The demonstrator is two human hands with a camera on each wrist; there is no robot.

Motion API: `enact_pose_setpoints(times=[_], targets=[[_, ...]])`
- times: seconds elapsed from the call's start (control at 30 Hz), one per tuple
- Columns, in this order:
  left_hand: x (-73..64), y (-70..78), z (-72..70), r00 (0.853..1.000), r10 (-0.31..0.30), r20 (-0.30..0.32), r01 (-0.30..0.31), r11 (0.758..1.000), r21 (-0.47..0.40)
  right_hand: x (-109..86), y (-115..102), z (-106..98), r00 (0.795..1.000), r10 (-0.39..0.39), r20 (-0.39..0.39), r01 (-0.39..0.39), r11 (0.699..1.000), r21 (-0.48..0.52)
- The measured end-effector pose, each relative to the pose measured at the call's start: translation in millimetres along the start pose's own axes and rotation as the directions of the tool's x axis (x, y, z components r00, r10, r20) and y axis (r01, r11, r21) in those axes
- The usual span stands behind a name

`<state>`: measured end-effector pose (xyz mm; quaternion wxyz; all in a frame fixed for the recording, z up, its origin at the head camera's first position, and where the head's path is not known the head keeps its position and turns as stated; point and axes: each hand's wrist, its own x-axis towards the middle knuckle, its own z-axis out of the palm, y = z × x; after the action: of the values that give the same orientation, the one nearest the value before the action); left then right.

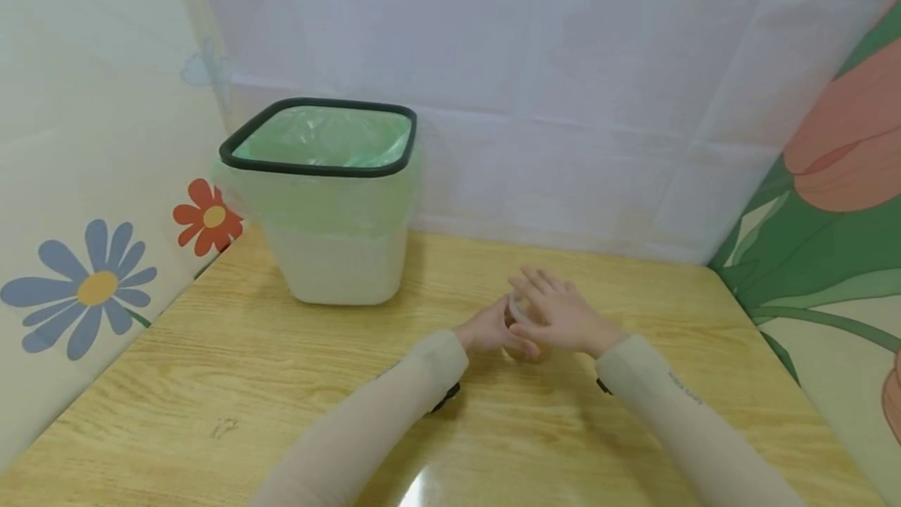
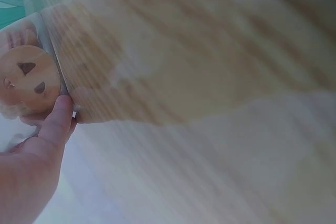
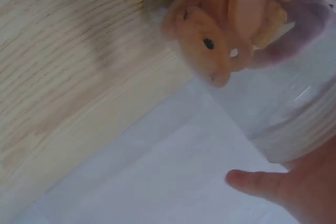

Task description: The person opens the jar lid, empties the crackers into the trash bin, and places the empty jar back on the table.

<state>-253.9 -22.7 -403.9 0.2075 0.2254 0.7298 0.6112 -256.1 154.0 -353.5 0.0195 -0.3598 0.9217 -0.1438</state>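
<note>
My left hand (image 1: 487, 329) grips the side of a clear jar (image 1: 516, 308) above the wooden table. Its thumb (image 2: 52, 124) lies along the jar wall in the left wrist view. Inside the jar are several tan-orange flat pieces (image 3: 247, 9); a round one (image 2: 31, 80) has dark, roughly triangular marks. Over the jar's top end is my right hand (image 1: 559, 318), its fingers extended and the thumb held out. In the right wrist view the palm is right at the ridged end of the jar (image 3: 294, 98), and most of the fingers are out of sight.
A white bin (image 1: 338, 264) with a black rim and a pale green liner (image 1: 324, 206) stands at the back left of the wooden table (image 1: 296, 382). White sheeting hangs behind the table, and flower-patterned panels rise at both sides.
</note>
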Motion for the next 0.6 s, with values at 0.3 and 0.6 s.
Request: enact_pose_setpoints(times=[0.3,0.6], targets=[[0.6,-3.9,-2.7,0.997,0.057,0.056,-0.053,0.996,-0.065,-0.3,1.5,2.2,0.999,0.016,-0.038,-0.016,1.0,0.005],[0.5,-3.8,-0.5,1.0,-0.003,0.031,0.005,0.998,-0.056,0.9,13.3,3.5,0.991,-0.105,-0.082,0.112,0.989,0.092]])
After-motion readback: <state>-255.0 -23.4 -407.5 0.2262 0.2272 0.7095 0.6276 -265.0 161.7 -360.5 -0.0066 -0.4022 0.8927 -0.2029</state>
